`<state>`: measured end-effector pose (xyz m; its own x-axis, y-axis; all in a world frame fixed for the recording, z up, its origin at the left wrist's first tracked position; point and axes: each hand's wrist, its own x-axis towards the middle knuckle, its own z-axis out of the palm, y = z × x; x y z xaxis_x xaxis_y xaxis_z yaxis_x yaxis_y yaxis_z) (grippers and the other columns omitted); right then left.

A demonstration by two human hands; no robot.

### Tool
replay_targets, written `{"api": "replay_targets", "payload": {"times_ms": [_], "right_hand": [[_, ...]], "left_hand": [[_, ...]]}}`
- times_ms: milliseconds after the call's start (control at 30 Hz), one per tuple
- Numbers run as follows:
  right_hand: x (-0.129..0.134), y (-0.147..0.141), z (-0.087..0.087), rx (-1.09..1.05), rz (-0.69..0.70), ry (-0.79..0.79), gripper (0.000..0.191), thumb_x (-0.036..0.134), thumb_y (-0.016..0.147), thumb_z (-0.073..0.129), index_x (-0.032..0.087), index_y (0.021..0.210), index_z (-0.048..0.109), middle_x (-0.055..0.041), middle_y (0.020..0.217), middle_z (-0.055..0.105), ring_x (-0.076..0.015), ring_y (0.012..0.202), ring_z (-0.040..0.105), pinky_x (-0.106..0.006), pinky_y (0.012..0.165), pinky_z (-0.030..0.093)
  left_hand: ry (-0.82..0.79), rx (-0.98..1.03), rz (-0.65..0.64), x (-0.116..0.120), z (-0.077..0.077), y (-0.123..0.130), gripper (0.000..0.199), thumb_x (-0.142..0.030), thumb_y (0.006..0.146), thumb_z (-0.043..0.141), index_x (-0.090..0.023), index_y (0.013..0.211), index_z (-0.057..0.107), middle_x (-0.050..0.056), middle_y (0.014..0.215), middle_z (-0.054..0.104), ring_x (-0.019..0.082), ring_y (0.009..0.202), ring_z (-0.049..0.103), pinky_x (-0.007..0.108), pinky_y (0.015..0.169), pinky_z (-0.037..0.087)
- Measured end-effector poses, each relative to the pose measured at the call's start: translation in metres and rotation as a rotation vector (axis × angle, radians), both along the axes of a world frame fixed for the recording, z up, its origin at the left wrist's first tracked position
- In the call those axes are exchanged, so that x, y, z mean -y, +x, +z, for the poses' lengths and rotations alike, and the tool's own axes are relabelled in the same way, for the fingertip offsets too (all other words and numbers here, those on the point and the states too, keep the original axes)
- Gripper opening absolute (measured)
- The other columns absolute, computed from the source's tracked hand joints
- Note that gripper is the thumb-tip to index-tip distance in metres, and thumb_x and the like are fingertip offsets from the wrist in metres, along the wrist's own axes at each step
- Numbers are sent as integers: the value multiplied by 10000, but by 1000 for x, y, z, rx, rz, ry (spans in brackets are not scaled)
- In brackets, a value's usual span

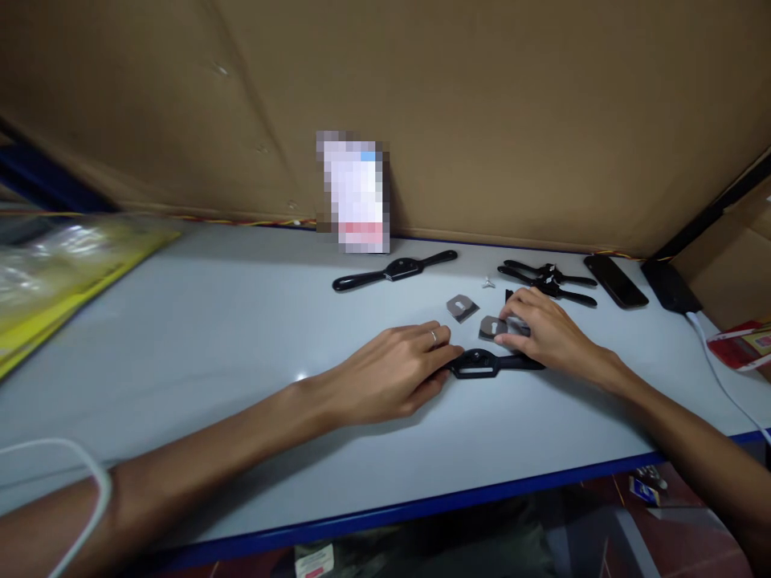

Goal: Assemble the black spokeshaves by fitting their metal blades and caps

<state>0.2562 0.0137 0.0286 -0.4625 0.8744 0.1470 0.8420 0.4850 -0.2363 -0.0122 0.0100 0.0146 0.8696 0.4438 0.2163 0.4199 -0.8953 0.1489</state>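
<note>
A black spokeshave body lies on the table in front of me. My left hand, a ring on one finger, is closed around its left handle. My right hand curves over its right side, thumb and fingers pinched at a grey slotted blade; another small piece under the fingers is partly hidden. Just left of that lies a second slotted blade. Behind it sits a small silver thumbscrew. Another black spokeshave rests farther back.
Two black spokeshave-like tools lie at the back right, beside a dark phone and a black block with a white cable. A blurred upright panel leans on the cardboard wall. Yellow plastic packaging covers the left.
</note>
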Motion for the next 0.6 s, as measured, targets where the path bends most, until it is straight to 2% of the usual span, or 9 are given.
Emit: {"api": "replay_targets", "payload": {"times_ms": [100, 267, 433, 600], "right_hand": [[0, 1, 2, -88, -12, -60, 188, 276, 820, 730, 230, 910, 572, -41, 968, 619, -236, 940, 572, -375, 816, 463], [1, -4, 2, -357, -33, -215, 185, 175, 799, 664, 229, 949, 569, 32, 738, 576, -150, 665, 543, -298, 631, 430], [1, -4, 6, -526, -44, -273, 93, 212, 813, 641, 206, 899, 676, 20, 702, 601, -143, 665, 556, -311, 666, 446], [8, -11, 15, -744, -23, -523, 117, 309, 810, 675, 196, 798, 645, 22, 647, 626, -130, 608, 570, -296, 634, 460]], "left_hand": [[-9, 12, -28, 2, 0, 1, 310, -217, 982, 398, -149, 1176, 631, 69, 921, 628, 188, 791, 600, 327, 692, 527], [35, 8, -56, 1, -3, 1, 296, -217, 1006, 398, -148, 1184, 624, 62, 909, 625, 182, 776, 599, 316, 674, 515], [218, -40, -88, 0, -5, 0, 278, -143, 1011, 393, -128, 1195, 601, 74, 919, 632, 190, 796, 590, 310, 666, 491], [275, -64, -129, 1, -2, 0, 297, -39, 970, 381, -114, 1148, 607, 75, 919, 643, 199, 824, 581, 313, 664, 476]]}}
